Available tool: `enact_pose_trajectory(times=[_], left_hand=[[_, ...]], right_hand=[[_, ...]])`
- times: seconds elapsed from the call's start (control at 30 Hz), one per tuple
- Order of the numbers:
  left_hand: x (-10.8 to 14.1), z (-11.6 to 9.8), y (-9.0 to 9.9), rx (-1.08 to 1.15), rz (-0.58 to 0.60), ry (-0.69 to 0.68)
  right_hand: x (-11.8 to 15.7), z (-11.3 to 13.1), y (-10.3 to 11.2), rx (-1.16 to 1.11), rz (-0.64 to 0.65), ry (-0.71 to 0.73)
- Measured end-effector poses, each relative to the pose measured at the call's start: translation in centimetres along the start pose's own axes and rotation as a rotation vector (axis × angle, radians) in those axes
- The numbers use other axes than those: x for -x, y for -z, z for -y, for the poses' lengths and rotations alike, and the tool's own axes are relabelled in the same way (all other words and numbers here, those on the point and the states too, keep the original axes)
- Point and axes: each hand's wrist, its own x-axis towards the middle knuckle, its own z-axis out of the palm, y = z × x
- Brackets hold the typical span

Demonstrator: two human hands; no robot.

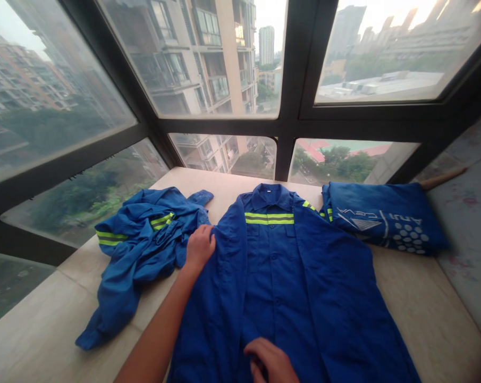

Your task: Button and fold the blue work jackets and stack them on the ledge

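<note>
We have a long-sleeved blue cloth jacket with reflective stripes (274, 266) spread on a pale flat ledge (411, 292). Left of the jacket lies a crumpled blue striped cloth garment (144, 244); right of its far shoulder, a folded blue cloth bundle with pale printing (379, 205). Behind the jacket stand dark-framed glass windows (287, 127); to its right, past the bundle, a pale flowered wall (469, 250). Our bare left hand (201, 247) is at the jacket's left edge, our bare right hand (275, 363) over its near part.
</note>
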Motion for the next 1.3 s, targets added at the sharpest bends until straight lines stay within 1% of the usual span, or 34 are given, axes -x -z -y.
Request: enact_pose_trajectory(times=[0.07, 0.1, 0.17, 0.2, 0.27, 0.3, 0.33, 0.4, 0.47, 0.5, 0.57, 0.63, 0.7, 0.77, 0.87, 0.97, 1.03, 1.1, 1.17, 1.3], left_hand=[[-0.2, -2.1, -1.7, -0.048, 0.054, -0.122], [-0.5, -2.8, -2.3, -0.070, 0.072, -0.160], [-1.1, -3.4, -2.9, -0.110, 0.079, -0.177], [-1.5, -3.1, -2.8, -0.129, 0.071, -0.155], [-2.4, -1.6, -1.8, -0.162, 0.045, -0.066], [-2.9, -0.5, -1.0, -0.172, 0.040, -0.011], [-3.4, 0.7, -0.2, -0.173, 0.048, 0.042], [-4.3, 3.1, 1.3, -0.144, 0.104, 0.125], [-5.2, 5.0, 2.1, -0.074, 0.185, 0.170], [-5.6, 5.7, 2.3, -0.033, 0.217, 0.186], [-6.2, 6.7, 2.1, 0.052, 0.238, 0.217], [-6.5, 7.2, 1.5, 0.145, 0.227, 0.253], [-6.4, 7.6, 0.9, 0.254, 0.218, 0.286], [-5.9, 8.2, 0.4, 0.358, 0.210, 0.319], [-4.8, 9.1, -0.1, 0.473, 0.156, 0.357], [-4.0, 9.8, -0.7, 0.523, 0.079, 0.361], [-3.9, 10.0, -1.0, 0.516, 0.024, 0.346], [-3.8, 10.2, -1.1, 0.483, -0.026, 0.315], [-3.6, 10.5, -1.0, 0.429, -0.053, 0.267], [-3.1, 11.4, -0.9, 0.289, -0.041, 0.152]], right_hand=[[-1.6, 1.5, 2.9, 0.058, -0.073, 0.001], [-2.7, 2.0, 4.1, 0.077, -0.096, 0.012], [-5.5, 2.3, 6.3, 0.123, -0.108, 0.040], [-7.4, 2.2, 7.4, 0.162, -0.102, 0.048], [-12.1, 1.8, 9.5, 0.271, -0.101, 0.027], [-14.9, 1.7, 10.6, 0.346, -0.110, -0.018], [-17.8, 1.6, 11.6, 0.371, -0.137, -0.042], [-24.0, 1.6, 13.3, 0.401, -0.194, -0.077], [-29.9, 1.9, 14.5, 0.426, -0.248, -0.116], [-32.5, 2.1, 14.8, 0.436, -0.266, -0.136], [-37.0, 2.3, 15.1, 0.455, -0.279, -0.166], [-40.4, 2.2, 15.2, 0.473, -0.263, -0.182], [-42.8, 1.7, 15.4, 0.493, -0.230, -0.186], [-44.2, 1.0, 15.8, 0.514, -0.207, -0.194], [-45.0, -0.1, 16.8, 0.551, -0.221, -0.225], [-44.6, -0.6, 17.5, 0.581, -0.262, -0.231], [-43.8, -0.2, 17.4, 0.596, -0.297, -0.209], [-42.3, 0.5, 16.7, 0.610, -0.338, -0.169], [-39.9, 1.3, 15.4, 0.623, -0.362, -0.106], [-33.2, 2.0, 11.2, 0.651, -0.304, 0.081]])
